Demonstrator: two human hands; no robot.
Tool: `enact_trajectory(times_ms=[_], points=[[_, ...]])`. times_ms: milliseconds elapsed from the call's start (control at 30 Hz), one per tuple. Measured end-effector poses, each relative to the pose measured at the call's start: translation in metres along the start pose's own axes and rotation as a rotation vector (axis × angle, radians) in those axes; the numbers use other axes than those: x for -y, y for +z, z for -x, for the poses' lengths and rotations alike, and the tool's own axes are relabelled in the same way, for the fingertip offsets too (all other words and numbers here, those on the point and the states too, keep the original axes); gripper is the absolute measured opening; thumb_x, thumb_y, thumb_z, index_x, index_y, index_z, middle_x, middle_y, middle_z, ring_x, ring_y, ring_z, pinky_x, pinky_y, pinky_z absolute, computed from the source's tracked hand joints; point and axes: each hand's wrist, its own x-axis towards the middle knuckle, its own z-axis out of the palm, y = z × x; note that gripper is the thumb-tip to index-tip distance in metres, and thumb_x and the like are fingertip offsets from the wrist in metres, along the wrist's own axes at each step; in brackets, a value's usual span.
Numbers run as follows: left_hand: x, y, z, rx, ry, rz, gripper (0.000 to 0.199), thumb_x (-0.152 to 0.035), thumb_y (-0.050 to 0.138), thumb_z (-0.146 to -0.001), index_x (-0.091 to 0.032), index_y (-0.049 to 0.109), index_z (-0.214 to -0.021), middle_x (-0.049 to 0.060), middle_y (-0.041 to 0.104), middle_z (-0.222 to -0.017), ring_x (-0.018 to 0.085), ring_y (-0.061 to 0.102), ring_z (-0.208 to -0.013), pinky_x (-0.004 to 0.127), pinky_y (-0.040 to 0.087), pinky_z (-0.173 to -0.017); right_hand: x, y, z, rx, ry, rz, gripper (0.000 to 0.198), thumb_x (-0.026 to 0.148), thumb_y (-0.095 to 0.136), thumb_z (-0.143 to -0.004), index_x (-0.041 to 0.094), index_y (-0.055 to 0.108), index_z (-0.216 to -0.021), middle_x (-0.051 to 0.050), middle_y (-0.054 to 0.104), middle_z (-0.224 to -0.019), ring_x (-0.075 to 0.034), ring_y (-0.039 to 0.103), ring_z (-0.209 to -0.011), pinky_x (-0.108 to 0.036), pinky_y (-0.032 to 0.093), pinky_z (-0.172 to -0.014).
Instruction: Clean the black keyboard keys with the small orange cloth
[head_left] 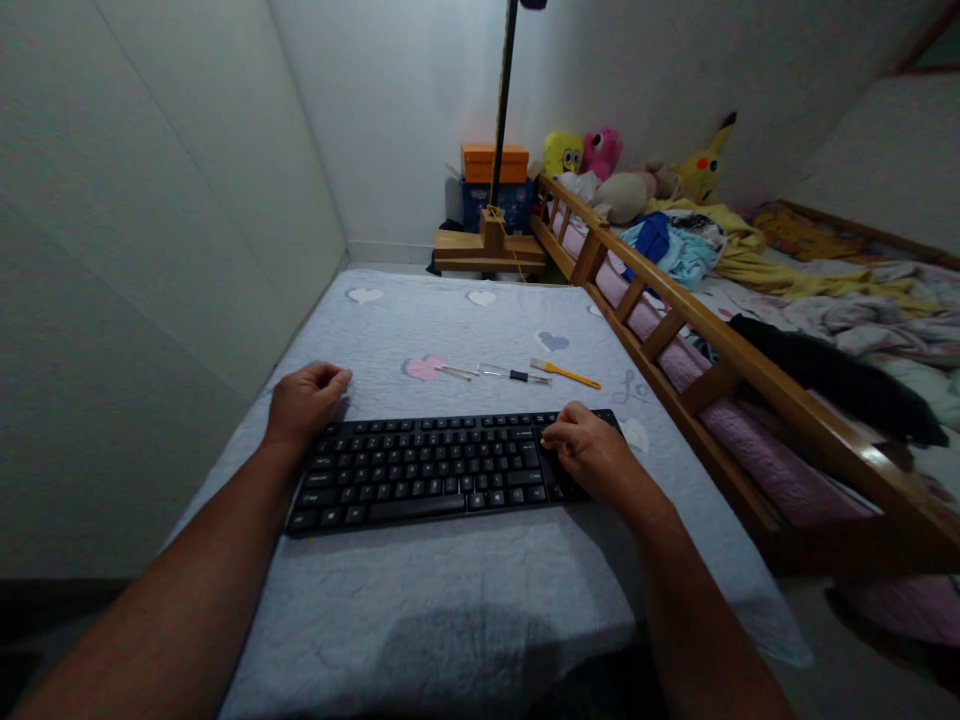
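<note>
A black keyboard [431,470] lies across the quilted light-blue cover in front of me. My left hand [304,402] rests by its upper left corner with the fingers curled in, and no object shows in it. Over the number-pad end is my right hand [589,445], its fingertips pinched together low above the keys; what they hold, if anything, is hidden. Beyond the keyboard lie a few thin white sticks like cotton swabs [456,372], a wire tool with a black grip [517,376], and a small brush with a yellow handle [574,376].
The cover [420,590] is spread over a flat surface with a wall [187,200] at its left. A wooden bed rail [720,350] runs along the right, with bedding and plush toys behind it. A wooden stand [491,245] and an orange box [495,162] are at the back.
</note>
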Motion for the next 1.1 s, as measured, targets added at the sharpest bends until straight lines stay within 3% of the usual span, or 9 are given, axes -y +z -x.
enact_trajectory(times_ms=[333, 633, 1100], points=[[-0.004, -0.002, 0.0, 0.009, 0.003, -0.016, 0.037, -0.052, 0.053, -0.074, -0.018, 0.067, -0.076, 0.001, 0.066, -0.071, 0.016, 0.059, -0.069, 0.026, 0.042, -0.068, -0.017, -0.001, 0.005, -0.043, 0.055, -0.035, 0.027, -0.001, 0.055, -0.078, 0.019, 0.072, -0.083, -0.003, 0.057, -0.09, -0.014, 0.057, -0.078, -0.026, 0.043, -0.071], [-0.004, -0.002, -0.001, 0.015, 0.001, -0.023, 0.038, -0.053, 0.053, -0.073, -0.018, 0.067, -0.077, 0.002, 0.066, -0.072, 0.017, 0.06, -0.07, 0.026, 0.042, -0.068, -0.007, 0.011, 0.005, -0.076, -0.032, -0.139, 0.026, -0.002, 0.055, -0.077, 0.018, 0.07, -0.084, -0.003, 0.054, -0.091, -0.013, 0.055, -0.076, -0.025, 0.044, -0.07], [0.003, 0.0, -0.002, 0.022, 0.016, -0.017, 0.038, -0.053, 0.053, -0.075, -0.018, 0.066, -0.076, 0.001, 0.067, -0.072, 0.016, 0.058, -0.067, 0.027, 0.042, -0.068, -0.03, 0.001, 0.019, -0.148, 0.113, -0.106, 0.022, 0.002, 0.054, -0.074, 0.019, 0.067, -0.078, -0.003, 0.055, -0.089, -0.015, 0.055, -0.078, -0.028, 0.043, -0.069]])
